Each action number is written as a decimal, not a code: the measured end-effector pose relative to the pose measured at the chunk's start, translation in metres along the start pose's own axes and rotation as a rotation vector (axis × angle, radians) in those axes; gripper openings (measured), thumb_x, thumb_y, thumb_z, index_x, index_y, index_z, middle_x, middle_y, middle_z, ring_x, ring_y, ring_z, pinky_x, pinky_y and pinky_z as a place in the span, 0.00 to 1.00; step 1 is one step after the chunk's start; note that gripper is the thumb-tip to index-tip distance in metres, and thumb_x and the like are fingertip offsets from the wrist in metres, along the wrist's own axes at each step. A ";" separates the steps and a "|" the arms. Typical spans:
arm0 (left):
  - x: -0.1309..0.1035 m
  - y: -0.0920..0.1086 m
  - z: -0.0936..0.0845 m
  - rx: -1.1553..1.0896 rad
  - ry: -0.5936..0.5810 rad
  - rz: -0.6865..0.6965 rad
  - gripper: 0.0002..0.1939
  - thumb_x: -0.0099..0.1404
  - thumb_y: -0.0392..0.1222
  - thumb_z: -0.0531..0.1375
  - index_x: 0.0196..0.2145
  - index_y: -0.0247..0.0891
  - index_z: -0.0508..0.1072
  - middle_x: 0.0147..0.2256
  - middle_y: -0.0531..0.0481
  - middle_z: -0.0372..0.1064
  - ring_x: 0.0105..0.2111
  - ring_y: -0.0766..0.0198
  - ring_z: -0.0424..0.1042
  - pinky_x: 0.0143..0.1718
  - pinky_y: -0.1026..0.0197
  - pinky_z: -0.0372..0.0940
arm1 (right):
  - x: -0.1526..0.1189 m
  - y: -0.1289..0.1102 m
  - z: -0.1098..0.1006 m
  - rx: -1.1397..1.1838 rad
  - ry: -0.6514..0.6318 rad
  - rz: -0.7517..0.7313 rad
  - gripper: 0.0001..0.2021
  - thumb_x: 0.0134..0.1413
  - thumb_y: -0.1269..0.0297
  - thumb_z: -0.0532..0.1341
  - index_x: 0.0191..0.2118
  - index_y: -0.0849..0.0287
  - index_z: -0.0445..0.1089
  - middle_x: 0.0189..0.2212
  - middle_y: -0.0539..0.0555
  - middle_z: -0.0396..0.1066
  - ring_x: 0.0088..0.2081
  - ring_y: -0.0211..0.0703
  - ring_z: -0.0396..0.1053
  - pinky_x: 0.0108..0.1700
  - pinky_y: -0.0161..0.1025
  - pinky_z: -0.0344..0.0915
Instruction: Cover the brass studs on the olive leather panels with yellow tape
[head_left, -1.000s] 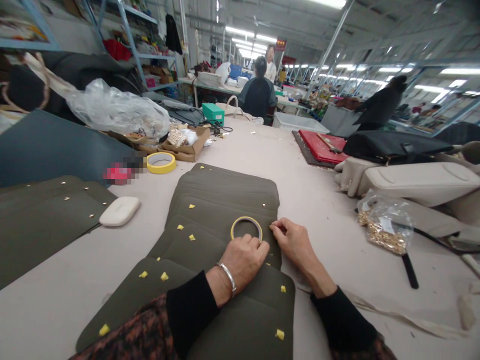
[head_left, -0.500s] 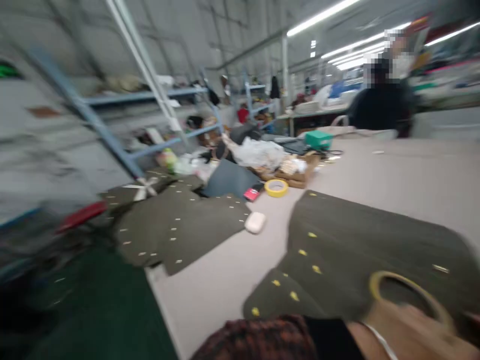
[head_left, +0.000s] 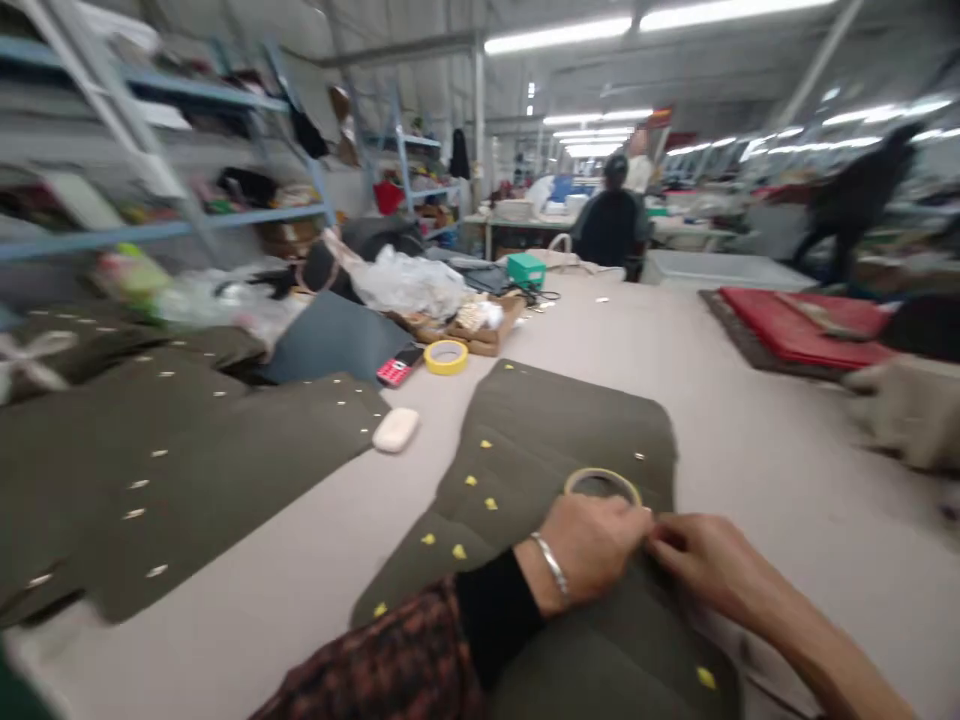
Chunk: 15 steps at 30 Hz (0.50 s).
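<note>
My left hand, with a silver bracelet at the wrist, is closed around a thin roll of yellow tape. Close against it, my right hand pinches with thumb and forefinger; whatever lies between those fingertips is too small to make out. Both hands are over a dark olive fabric piece spread on the table. Small yellow tape bits dot its left side and lower right corner, and a small pale mark sits near its right edge.
Left on the pale table lie more olive pieces with pale marks. Nearby are a soap-like white block, another yellow tape roll and a red-and-black object. Red folded material lies at right. A person sits behind.
The view has swung right and levelled, shifting the table contents leftward. My right hand has come into full view beside my left, which still holds the tape roll.
</note>
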<state>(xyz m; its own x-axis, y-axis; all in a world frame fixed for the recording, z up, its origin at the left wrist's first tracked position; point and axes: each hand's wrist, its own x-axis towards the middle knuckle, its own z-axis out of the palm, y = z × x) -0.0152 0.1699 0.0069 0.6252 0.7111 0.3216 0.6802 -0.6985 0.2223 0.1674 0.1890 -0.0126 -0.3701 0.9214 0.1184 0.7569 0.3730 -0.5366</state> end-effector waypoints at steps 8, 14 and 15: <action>-0.007 -0.020 -0.009 -0.272 0.198 0.056 0.17 0.69 0.39 0.51 0.55 0.40 0.61 0.47 0.49 0.71 0.45 0.66 0.72 0.47 0.63 0.68 | -0.016 -0.028 -0.022 0.293 0.219 0.043 0.11 0.56 0.63 0.56 0.40 0.59 0.74 0.33 0.54 0.76 0.32 0.42 0.73 0.34 0.37 0.69; -0.001 -0.010 -0.002 -0.264 0.188 0.025 0.24 0.70 0.41 0.50 0.60 0.34 0.51 0.45 0.44 0.72 0.40 0.63 0.74 0.42 0.61 0.71 | -0.025 -0.038 -0.028 0.137 0.287 -0.206 0.09 0.57 0.67 0.56 0.41 0.58 0.72 0.32 0.54 0.74 0.33 0.41 0.71 0.37 0.37 0.69; -0.003 -0.009 -0.004 -0.228 0.164 0.019 0.24 0.70 0.41 0.51 0.60 0.34 0.52 0.45 0.44 0.72 0.40 0.62 0.74 0.42 0.61 0.71 | -0.027 -0.038 -0.027 0.118 0.284 -0.222 0.08 0.57 0.66 0.56 0.39 0.57 0.72 0.31 0.54 0.74 0.32 0.41 0.71 0.36 0.37 0.69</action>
<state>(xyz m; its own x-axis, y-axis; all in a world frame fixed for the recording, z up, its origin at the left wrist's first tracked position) -0.0245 0.1740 0.0076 0.5541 0.6884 0.4681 0.5539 -0.7247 0.4100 0.1634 0.1526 0.0275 -0.3418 0.8193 0.4603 0.6017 0.5671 -0.5624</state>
